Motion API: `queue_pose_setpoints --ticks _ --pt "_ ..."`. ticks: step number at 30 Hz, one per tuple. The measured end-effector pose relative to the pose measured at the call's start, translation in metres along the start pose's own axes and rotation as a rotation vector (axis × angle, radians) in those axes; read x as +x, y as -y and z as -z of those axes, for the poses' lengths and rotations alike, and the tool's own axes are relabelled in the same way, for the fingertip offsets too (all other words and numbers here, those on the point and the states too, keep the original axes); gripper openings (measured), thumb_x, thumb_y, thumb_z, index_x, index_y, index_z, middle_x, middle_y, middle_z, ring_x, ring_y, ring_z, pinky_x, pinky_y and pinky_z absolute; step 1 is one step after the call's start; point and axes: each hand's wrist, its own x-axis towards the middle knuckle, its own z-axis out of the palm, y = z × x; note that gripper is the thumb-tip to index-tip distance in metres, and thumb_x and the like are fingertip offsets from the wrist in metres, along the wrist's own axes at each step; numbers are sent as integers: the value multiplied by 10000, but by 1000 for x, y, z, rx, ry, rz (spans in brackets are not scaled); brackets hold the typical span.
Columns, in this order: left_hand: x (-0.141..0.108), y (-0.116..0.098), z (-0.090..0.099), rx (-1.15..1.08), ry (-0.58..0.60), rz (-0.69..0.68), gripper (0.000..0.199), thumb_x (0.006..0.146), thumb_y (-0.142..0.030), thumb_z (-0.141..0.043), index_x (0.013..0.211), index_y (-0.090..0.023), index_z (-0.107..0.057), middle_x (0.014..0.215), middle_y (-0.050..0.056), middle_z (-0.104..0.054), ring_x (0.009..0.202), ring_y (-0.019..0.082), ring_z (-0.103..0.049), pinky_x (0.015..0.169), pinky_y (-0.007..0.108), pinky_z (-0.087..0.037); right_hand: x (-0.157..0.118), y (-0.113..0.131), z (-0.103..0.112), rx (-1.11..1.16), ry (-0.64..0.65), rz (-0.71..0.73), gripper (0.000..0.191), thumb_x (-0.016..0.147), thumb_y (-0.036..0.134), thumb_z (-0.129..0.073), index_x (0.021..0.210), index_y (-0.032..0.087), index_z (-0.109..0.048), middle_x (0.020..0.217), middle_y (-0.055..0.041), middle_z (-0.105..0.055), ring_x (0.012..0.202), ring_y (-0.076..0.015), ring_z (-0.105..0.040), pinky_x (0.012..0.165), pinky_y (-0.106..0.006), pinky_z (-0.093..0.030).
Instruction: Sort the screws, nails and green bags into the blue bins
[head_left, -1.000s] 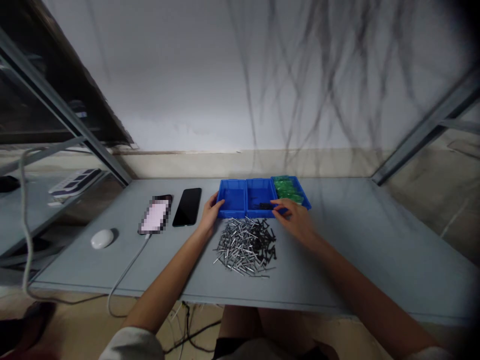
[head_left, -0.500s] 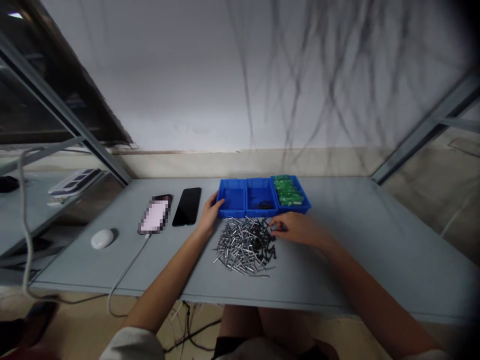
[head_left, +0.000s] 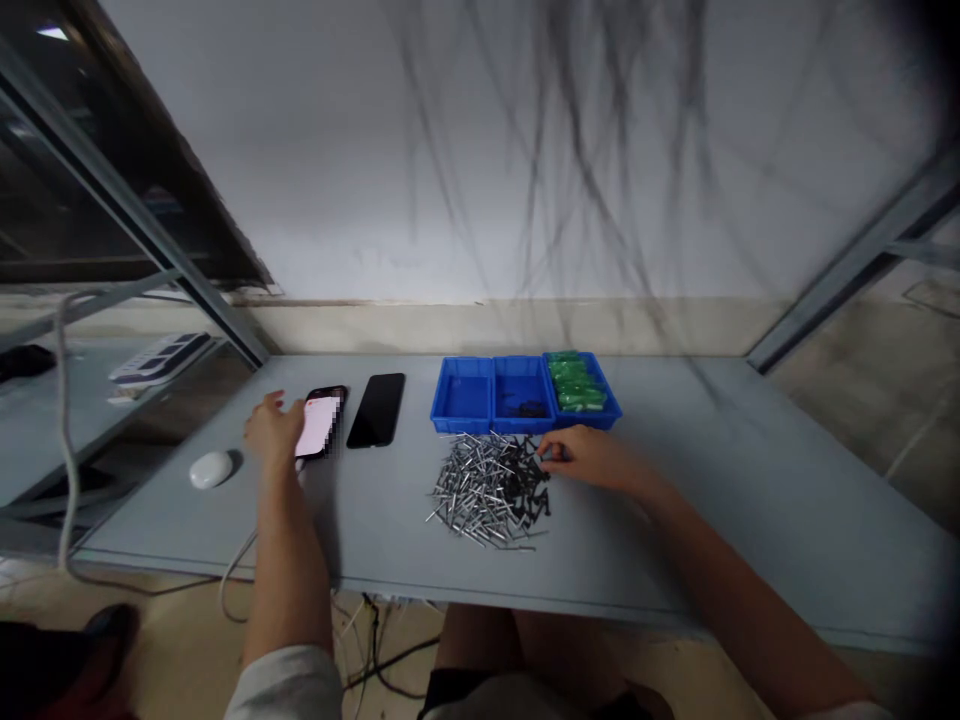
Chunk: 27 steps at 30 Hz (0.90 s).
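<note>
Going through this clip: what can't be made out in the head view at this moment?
Right hand: its fingers hide whether the grip holds anything.
Black pieces in the pile: too small to identify.
Green pieces: too small and blurred to identify.
Phone screen: pixelated, so its display is unreadable.

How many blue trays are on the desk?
3, side by side: the left tray looks empty, the middle tray holds black bits, the right tray holds green pieces.

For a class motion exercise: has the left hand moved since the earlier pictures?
Yes: the left hand has moved left, away from the blue tray, to beside the pixelated phone.
</note>
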Motion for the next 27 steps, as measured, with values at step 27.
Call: queue_pose_setpoints --ticks 27 --pt "17 31 -10 -138 118 196 580 736 -627 -591 1066 -149 -603 997 129 -669 1192 418 -531 1001 614 -321 4 -9 -4 338 99 74 107 764 221 -675 823 169 -603 657 32 -546 607 -121 -498 562 -244 -383"
